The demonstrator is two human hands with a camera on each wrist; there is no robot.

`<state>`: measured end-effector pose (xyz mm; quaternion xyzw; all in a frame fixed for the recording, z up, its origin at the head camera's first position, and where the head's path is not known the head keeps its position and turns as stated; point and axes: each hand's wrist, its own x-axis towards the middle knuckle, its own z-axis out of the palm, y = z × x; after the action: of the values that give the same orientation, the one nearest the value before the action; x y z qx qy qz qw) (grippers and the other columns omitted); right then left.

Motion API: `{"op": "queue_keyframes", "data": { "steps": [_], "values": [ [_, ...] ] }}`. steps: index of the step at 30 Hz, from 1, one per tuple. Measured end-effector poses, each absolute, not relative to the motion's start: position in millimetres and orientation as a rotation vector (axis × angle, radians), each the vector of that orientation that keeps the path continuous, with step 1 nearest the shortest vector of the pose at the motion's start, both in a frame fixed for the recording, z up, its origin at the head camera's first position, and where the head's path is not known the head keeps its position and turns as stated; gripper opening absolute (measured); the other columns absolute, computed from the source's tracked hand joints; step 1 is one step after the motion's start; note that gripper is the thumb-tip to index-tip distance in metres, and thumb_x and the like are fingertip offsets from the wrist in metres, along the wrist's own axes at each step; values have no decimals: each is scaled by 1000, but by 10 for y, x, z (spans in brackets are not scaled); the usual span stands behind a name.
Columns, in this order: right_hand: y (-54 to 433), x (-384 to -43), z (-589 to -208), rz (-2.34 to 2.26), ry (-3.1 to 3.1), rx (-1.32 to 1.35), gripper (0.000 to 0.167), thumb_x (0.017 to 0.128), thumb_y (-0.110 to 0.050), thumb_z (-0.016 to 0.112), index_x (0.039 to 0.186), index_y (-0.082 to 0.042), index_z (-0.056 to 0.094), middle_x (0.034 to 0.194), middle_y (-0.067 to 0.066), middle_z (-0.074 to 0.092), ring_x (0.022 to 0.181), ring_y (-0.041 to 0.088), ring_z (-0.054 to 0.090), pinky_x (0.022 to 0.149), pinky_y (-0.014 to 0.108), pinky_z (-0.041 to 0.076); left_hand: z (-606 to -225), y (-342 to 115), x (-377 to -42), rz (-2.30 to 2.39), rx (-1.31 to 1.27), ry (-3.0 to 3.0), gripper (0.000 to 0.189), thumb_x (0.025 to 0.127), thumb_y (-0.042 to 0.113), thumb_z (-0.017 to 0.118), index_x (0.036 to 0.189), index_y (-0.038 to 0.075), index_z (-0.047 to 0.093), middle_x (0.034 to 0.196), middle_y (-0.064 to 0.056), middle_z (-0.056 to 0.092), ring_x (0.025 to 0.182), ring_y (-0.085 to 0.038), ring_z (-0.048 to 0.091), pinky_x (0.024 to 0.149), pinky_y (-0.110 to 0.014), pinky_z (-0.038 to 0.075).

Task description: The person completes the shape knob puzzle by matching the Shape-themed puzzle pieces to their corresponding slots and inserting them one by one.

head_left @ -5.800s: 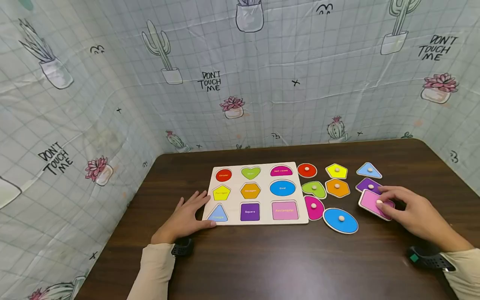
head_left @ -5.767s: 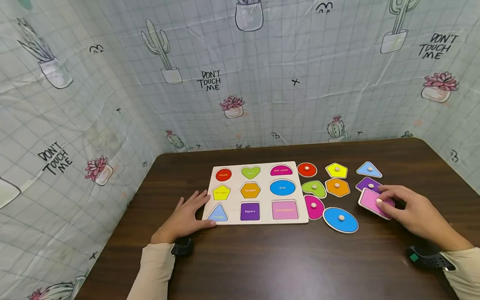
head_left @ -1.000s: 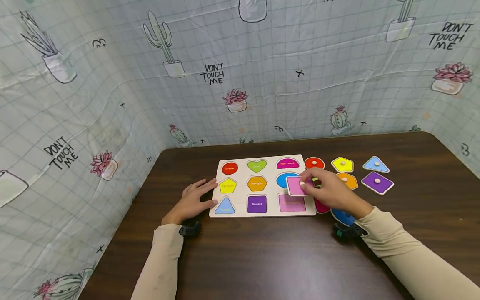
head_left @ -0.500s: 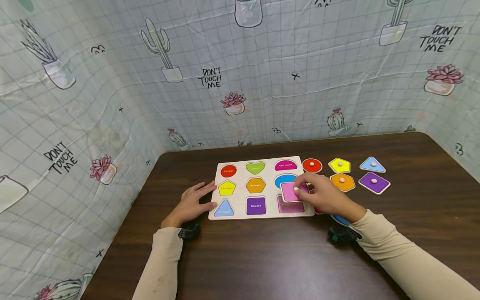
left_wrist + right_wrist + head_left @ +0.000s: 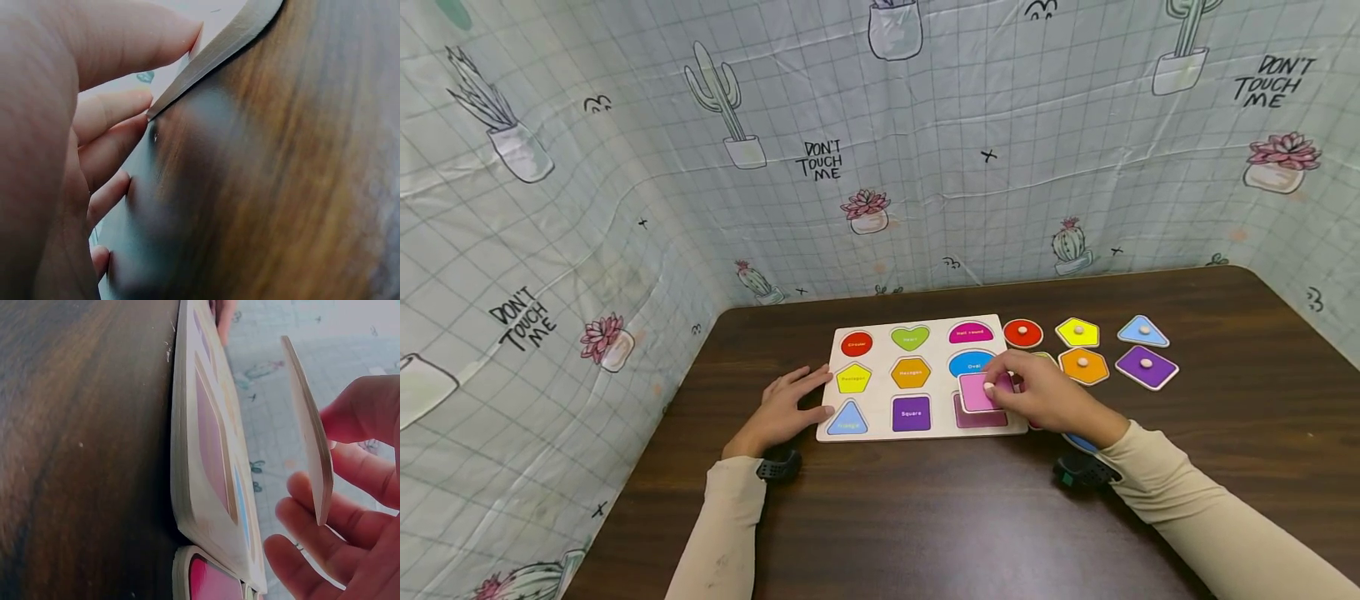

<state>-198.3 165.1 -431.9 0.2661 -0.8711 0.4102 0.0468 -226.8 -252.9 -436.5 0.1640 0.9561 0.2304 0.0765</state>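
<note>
My right hand [image 5: 1037, 392] pinches a pink rectangle puzzle piece [image 5: 973, 392] by its small knob. In the right wrist view the piece [image 5: 309, 431] hangs tilted above the board, with a gap beneath. The white shape puzzle board [image 5: 880, 425] lies flat on the table; its pink rectangular recess [image 5: 981, 417] is partly covered by the piece in the head view. At the board's left edge rests my left hand [image 5: 784, 410], fingers spread, thumb and fingertips against the edge. The left wrist view shows those fingers [image 5: 119, 115] close up along the board's rim.
Right of the board lie loose knobbed pieces: a red circle [image 5: 1022, 333], yellow pentagon [image 5: 1077, 332], orange hexagon [image 5: 1084, 367], light blue triangle [image 5: 1142, 332] and purple square [image 5: 1147, 367]. A blue oval [image 5: 1081, 442] is mostly hidden under the right wrist. A printed cloth [image 5: 955, 208] hangs behind the table.
My right hand has carried the pink rectangle from the right side of the table leftward over the board, then slightly lower toward the pink recess. The left hand stays at the board's edge.
</note>
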Motion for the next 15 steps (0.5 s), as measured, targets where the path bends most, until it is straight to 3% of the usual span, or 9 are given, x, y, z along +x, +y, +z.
{"op": "queue_keyframes", "data": {
  "steps": [10, 15],
  "values": [
    [1635, -1978, -4279, 1204, -2674, 800, 9, 90, -14, 73, 94, -18, 67, 95, -7, 66, 85, 15, 55, 74, 33, 51, -4376, -2523, -2269, 682, 484, 2867, 65, 92, 37, 66, 151, 18, 48, 159, -1, 38, 149, -31, 21, 115, -64, 6],
    [1626, -1971, -4236, 1207, -2695, 784, 7, 89, -13, 73, 92, -18, 68, 83, -9, 60, 78, 14, 53, 67, 29, 48, -4364, -2516, -2270, 684, 483, 2865, 65, 92, 36, 66, 151, 18, 48, 159, -1, 39, 149, -31, 21, 115, -64, 6]
  ]
}}
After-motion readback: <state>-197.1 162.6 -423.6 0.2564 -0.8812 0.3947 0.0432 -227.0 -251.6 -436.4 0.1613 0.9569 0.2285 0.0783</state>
